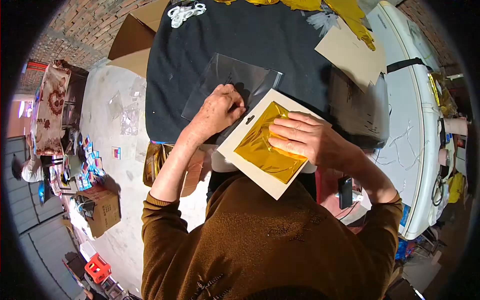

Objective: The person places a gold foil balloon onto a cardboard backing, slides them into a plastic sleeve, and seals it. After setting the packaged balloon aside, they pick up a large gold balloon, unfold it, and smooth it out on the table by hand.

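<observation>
A beige backing card (pixel 277 189) with a dark hanging hole carries a folded sheet of shiny gold foil (pixel 257 150). My right hand (pixel 300 134) lies over the foil, fingers stretched across its right part and the thumb hidden, holding the card tilted over the table's near edge. Beyond the card, a clear plastic bag (pixel 212 70) is spread on the black cloth. My left hand (pixel 218 111) is curled on the bag's near part, thumb and fingers pinched together on it; the exact grip is partly hidden.
The black-covered table (pixel 170 95) holds white cord (pixel 186 14) at the far left and a stack of clear bags (pixel 357 110) at the right. Several beige cards (pixel 345 55) and gold foil pieces (pixel 300 4) lie at the back. A white freezer (pixel 400 130) borders the right side.
</observation>
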The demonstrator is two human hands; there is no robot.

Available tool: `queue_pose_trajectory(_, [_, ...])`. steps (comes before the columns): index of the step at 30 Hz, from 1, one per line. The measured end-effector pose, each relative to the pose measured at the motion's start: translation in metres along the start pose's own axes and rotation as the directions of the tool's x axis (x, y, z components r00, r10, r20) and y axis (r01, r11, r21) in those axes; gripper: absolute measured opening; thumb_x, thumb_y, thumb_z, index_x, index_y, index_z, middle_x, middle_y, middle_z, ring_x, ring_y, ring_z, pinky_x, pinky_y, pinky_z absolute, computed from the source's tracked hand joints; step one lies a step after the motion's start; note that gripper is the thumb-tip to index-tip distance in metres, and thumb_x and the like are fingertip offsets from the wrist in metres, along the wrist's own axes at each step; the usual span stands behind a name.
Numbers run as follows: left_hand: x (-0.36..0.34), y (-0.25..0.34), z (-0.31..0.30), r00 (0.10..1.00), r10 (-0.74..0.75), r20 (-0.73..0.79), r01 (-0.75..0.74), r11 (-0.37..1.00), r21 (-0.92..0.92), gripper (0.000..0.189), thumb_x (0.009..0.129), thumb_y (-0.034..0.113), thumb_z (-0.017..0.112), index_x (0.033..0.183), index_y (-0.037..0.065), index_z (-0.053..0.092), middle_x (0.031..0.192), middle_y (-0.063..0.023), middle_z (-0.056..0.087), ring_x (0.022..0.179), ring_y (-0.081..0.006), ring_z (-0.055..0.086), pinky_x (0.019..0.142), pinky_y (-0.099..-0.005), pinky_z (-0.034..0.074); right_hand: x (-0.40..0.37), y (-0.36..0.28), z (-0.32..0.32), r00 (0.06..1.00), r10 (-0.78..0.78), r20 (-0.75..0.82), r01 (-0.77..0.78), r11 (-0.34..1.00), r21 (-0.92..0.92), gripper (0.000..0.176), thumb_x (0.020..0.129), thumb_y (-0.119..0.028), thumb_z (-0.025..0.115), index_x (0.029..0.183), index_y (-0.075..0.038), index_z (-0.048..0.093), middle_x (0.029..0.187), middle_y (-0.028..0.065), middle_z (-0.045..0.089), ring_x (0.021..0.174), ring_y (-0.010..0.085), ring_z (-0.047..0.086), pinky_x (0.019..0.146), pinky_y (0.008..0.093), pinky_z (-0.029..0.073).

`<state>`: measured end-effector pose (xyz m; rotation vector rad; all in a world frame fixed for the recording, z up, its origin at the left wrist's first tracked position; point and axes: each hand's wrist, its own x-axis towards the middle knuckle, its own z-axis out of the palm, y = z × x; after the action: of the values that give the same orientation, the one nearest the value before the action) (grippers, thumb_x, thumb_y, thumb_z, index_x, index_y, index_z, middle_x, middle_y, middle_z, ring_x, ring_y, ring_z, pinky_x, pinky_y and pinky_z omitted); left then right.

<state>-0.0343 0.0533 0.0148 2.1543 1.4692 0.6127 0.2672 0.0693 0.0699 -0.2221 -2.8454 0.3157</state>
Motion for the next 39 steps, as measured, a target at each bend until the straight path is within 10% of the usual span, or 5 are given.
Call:
queue_pose_trajectory(16, [-0.008, 0.018, 0.01, 0.978, 0.192, -0.087, -0.158, 0.94, 0.301, 0.011, 0.081, 0.006, 0.071, 0.089, 0.003, 0.064, 0.09, -0.0135, 0.062, 0.091, -0.032, 0.062, 0.082, -0.0413, 0.05, 0.001, 0.035, 0.001, 0.992, -0.066, 0.107, 0.06, 0.997, 0.052, 0.043, 0.085, -0.009, 0.063, 0.128, -0.005, 0.068, 0.137, 0.017, 0.064, 0.131, 0.0302, 0.06, 0.116, 0.0471, 0.043])
queue_pose_trajectory(26, [-0.019, 0.026, 0.008, 0.997, 0.059, 0.058, -0.078, 0.892, 0.446, 0.014, 0.083, 0.016, 0.07, 0.088, 0.004, 0.065, 0.075, -0.0124, 0.066, 0.08, -0.0299, 0.068, 0.081, -0.0405, 0.052, -0.003, 0.033, 0.025, 0.997, -0.076, 0.023, 0.076, 0.997, 0.005, 0.038, 0.092, -0.011, 0.056, 0.128, -0.003, 0.068, 0.137, 0.0172, 0.064, 0.131, 0.0324, 0.06, 0.116, 0.049, 0.042])
queue_pose_trajectory(39, [-0.015, 0.04, -0.001, 0.979, -0.111, 0.172, 0.088, 0.987, 0.136, 0.018, 0.079, 0.018, 0.063, 0.084, 0.005, 0.075, 0.071, -0.0176, 0.07, 0.073, -0.034, 0.073, 0.072, -0.0427, 0.059, -0.015, 0.02, 0.042, 0.997, 0.009, -0.071, -0.014, 0.998, -0.067, 0.036, 0.093, -0.014, 0.061, 0.127, -0.007, 0.069, 0.139, 0.0173, 0.063, 0.135, 0.0326, 0.057, 0.118, 0.0509, 0.04])
